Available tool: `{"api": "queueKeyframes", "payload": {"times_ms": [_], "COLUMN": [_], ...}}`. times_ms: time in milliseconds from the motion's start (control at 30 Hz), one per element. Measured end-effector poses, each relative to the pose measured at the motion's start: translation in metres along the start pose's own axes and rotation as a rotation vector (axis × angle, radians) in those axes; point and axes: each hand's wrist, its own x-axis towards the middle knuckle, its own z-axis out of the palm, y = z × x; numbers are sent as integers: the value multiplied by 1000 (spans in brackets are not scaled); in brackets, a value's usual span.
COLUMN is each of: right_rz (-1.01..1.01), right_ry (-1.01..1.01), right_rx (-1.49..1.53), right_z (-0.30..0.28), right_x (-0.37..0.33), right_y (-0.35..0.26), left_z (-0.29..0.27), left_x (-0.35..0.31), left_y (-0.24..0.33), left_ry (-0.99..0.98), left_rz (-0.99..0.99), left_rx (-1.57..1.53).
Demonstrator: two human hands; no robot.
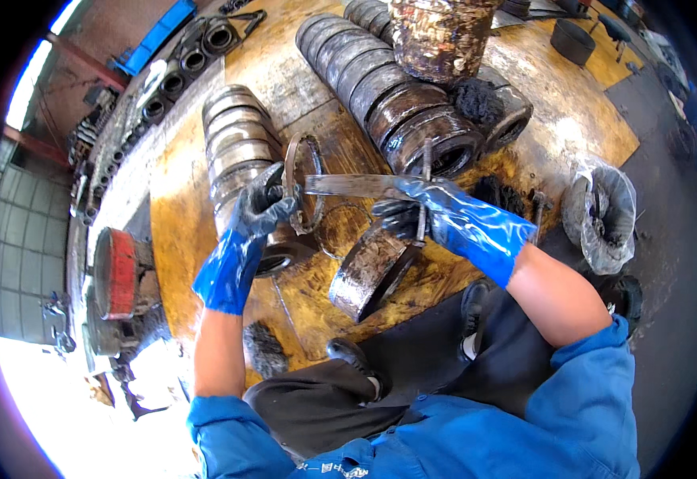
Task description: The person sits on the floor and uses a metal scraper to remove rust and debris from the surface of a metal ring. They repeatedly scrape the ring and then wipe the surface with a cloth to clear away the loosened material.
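Holding a brown ring [291, 169] upright left of a flat metal blade [350, 186], the left hand [262, 206] grips its left edge, apparently leaving the rest exposed. The right hand [436, 209] closes around the blade's right end, seemingly for control, with a thick metal cylinder [367, 270] on the near side.

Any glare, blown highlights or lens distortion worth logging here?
Head view: lower left blown out to white; shiny highlights on the gloved left hand and right hand, a glare patch on the stained yellowish surface; gridded panel curving along the left rim; right edge dim.
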Motion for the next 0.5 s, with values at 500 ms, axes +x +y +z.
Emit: {"api": "queueKeyframes", "payload": {"times_ms": [500], "right_rz": [-341], "right_ry": [-234], "right_rx": [170], "right_z": [41], "right_x": [-49], "right_y": [23], "left_z": [49], "left_x": [-75], "left_y": [30], "left_ry": [288], "left_rz": [-12], "left_rx": [221]}}
